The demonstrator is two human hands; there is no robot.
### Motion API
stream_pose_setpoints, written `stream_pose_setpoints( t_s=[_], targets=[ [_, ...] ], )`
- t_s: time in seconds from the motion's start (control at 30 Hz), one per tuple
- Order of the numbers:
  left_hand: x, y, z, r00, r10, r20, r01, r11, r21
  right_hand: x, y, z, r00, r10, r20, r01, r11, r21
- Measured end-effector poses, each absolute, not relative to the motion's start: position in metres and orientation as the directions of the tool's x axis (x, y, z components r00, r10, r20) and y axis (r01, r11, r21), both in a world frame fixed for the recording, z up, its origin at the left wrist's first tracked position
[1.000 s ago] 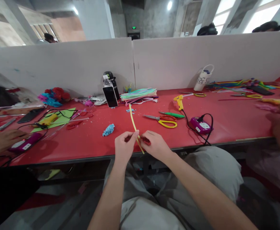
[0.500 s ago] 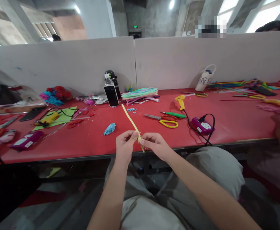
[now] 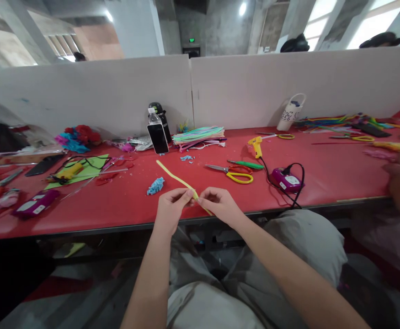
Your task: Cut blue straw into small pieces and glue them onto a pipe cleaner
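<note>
On the table (image 3: 117, 208), right of frame centre, scissors (image 3: 222, 169) lie left of a power box (image 3: 286, 181), a glue gun (image 3: 255, 147) behind. At upper centre, a phone (image 3: 157, 138) stands before bottles (image 3: 153, 118).

1. Exposure moderate; windows (image 3: 318, 23) upper right blown out, small ceiling lamp (image 3: 242, 8) top centre glaring.
2. Tabletop (image 3: 124, 201) evenly lit, soft sheen; faint shadow on the partition (image 3: 117, 98) beside the bottles (image 3: 160, 122).
3. Floor (image 3: 100, 292) lower left dim, black patch, detail lost.
4. Wide-angle stretch at the side edges, smeary there.
5. Left hand (image 3: 171, 209) and right hand (image 3: 221, 206) readable, fine texture soft.
</note>
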State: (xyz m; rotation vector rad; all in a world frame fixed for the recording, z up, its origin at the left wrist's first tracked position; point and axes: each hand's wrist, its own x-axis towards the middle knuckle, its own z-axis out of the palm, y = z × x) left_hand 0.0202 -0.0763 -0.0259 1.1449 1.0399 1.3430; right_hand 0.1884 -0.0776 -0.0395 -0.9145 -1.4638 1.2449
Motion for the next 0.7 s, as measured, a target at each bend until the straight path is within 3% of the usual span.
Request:
stream_pose_setpoints(
  t_s=[0.33,0.57,0.7],
  targets=[
    [0.023,-0.078,-0.024,-0.049,0.994,0.093,-0.068,-0.096,0.993,0.185,-0.078,-0.039,-0.296,0.946,0.134,-0.077,0.117,-0.99],
    [0.021,-0.075,-0.029,-0.035,0.974,0.226,0.113,-0.22,0.969,0.184,-0.079,-0.041,-0.283,0.946,0.157,-0.064,0.145,-0.987],
    [0.021,-0.073,-0.034,-0.033,0.975,0.22,0.055,-0.218,0.974,0.184,-0.078,-0.041,-0.287,0.945,0.159,-0.059,0.148,-0.987]
  ],
)
